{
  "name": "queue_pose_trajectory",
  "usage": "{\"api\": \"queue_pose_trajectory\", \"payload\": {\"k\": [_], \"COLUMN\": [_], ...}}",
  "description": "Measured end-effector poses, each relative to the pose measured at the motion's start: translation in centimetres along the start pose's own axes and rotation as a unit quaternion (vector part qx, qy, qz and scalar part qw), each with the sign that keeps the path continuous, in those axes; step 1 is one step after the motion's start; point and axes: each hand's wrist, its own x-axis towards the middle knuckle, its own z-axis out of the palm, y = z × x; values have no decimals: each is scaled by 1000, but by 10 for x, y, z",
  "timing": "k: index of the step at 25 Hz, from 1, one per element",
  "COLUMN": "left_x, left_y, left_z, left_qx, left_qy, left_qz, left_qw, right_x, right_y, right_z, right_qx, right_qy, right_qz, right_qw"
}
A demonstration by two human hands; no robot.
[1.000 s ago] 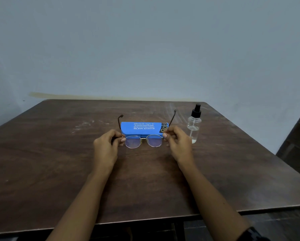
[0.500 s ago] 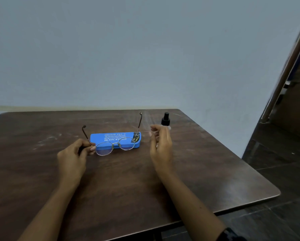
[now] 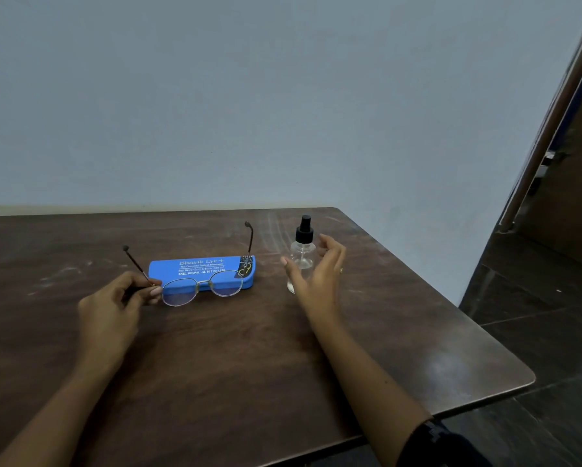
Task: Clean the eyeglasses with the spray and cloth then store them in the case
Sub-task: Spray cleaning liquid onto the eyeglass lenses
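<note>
Thin-rimmed eyeglasses [image 3: 202, 286] with their arms unfolded hang just above the table, in front of a closed blue case [image 3: 202, 269] with white lettering. My left hand [image 3: 114, 306] pinches the glasses at their left hinge. A small clear spray bottle [image 3: 303, 256] with a black nozzle stands upright to the right of the case. My right hand [image 3: 318, 276] is spread around the bottle, thumb on its left and fingers on its right, without closing on it. No cloth is in view.
The dark wooden table [image 3: 232, 358] ends at a rounded corner on the right, with dark floor tiles [image 3: 545, 325] beyond it. A pale blue wall runs behind the table. A door frame [image 3: 552, 123] leans in at the far right.
My right hand let go of the glasses and moved right to the spray bottle. The left hand keeps the glasses alone. The view swung to the right.
</note>
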Motion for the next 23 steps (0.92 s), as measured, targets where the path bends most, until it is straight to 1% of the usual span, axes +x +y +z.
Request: {"api": "queue_pose_trajectory", "payload": {"k": [4, 8, 12, 19, 23], "left_x": [-2, -1, -1, -1, 0], "left_y": [0, 1, 1, 1, 0], "left_z": [0, 1, -1, -5, -10], "left_qx": [-7, -10, -8, -6, 4], "left_qy": [-4, 0, -11, 37, 48], "left_qz": [-11, -15, -24, -9, 5], "left_qw": [1000, 1000, 1000, 999, 999], "right_x": [7, 9, 6, -11, -24], "right_y": [5, 9, 6, -10, -27], "right_z": [2, 2, 1, 3, 9], "right_qx": [-23, -22, -3, 52, 94], "right_qy": [-91, -111, -105, -84, -107], "right_qz": [84, 100, 73, 25, -14], "right_qw": [992, 988, 992, 995, 990]}}
